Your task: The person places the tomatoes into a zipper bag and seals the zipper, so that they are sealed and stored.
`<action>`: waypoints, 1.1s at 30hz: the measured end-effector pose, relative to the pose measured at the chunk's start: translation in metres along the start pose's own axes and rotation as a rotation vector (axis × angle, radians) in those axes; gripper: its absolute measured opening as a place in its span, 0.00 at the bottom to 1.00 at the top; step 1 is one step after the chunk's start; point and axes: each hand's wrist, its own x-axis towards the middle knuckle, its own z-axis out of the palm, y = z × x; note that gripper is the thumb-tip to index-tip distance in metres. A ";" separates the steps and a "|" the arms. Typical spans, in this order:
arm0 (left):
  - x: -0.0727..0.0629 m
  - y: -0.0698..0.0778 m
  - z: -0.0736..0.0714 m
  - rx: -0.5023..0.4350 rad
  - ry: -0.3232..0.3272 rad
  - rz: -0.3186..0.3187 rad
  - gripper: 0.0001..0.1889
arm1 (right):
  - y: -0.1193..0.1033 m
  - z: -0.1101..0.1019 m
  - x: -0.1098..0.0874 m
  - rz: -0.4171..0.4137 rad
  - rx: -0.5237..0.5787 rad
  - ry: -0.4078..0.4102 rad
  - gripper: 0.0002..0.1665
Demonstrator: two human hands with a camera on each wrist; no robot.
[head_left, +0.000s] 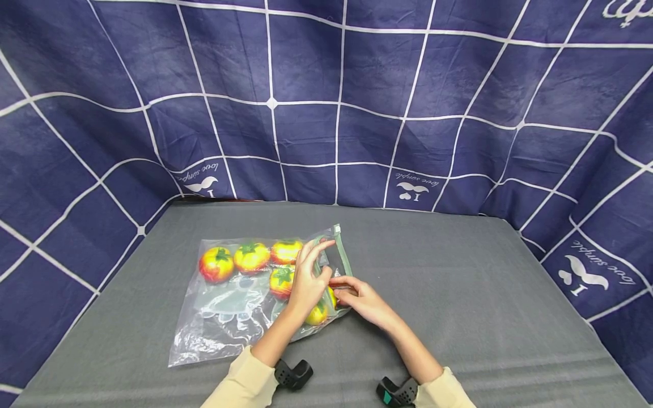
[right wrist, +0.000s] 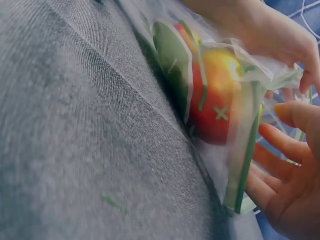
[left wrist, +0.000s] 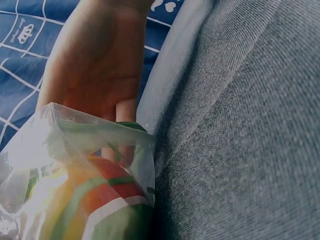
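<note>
A clear zip bag (head_left: 229,334) with green print and a green closure strip lies on the table, its mouth toward the right. Several red-and-yellow tomatoes (head_left: 216,264) are inside, most along the far side and near the mouth. My left hand (head_left: 308,283) is at the mouth, index finger stretched out, thumb apart from it, and film around the fingers. At the near corner of the mouth, my right hand (head_left: 364,303) reaches its extended fingers to the edge beside a tomato (right wrist: 217,95). Film and the hands partly hide that tomato.
Grey cloth covers the table (head_left: 459,283). A blue curtain (head_left: 377,102) with white lines hangs behind and at both sides. Black bands (head_left: 293,374) sit on both wrists, below cream sleeves (head_left: 245,379).
</note>
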 end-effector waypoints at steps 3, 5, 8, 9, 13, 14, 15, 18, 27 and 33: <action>0.000 0.000 0.000 0.003 0.006 0.004 0.27 | -0.002 -0.001 -0.007 0.008 -0.043 0.047 0.22; 0.000 -0.001 0.000 0.002 0.011 0.003 0.27 | -0.004 0.000 -0.011 0.021 -0.091 0.067 0.21; 0.000 -0.001 0.000 0.005 0.017 -0.001 0.27 | -0.006 0.003 -0.018 0.031 -0.154 0.075 0.18; 0.000 -0.001 0.000 0.006 0.018 -0.003 0.27 | -0.007 0.004 -0.020 0.030 -0.173 0.073 0.16; 0.001 -0.002 0.000 0.003 0.018 -0.008 0.26 | -0.005 0.006 -0.025 0.007 -0.221 0.049 0.13; 0.001 -0.002 0.000 0.004 0.020 -0.005 0.26 | -0.005 0.006 -0.026 0.001 -0.230 0.039 0.12; 0.000 -0.002 0.000 0.005 0.020 -0.004 0.26 | -0.004 0.006 -0.026 -0.006 -0.227 0.024 0.12; 0.000 -0.003 0.001 0.015 0.020 0.003 0.26 | -0.001 0.004 -0.028 -0.020 -0.208 -0.019 0.12; 0.002 -0.003 -0.001 0.088 -0.001 0.024 0.22 | 0.006 -0.002 -0.028 -0.006 -0.110 -0.018 0.17; 0.003 -0.003 -0.002 0.153 -0.052 -0.026 0.29 | 0.006 -0.004 -0.032 -0.005 -0.041 0.080 0.17</action>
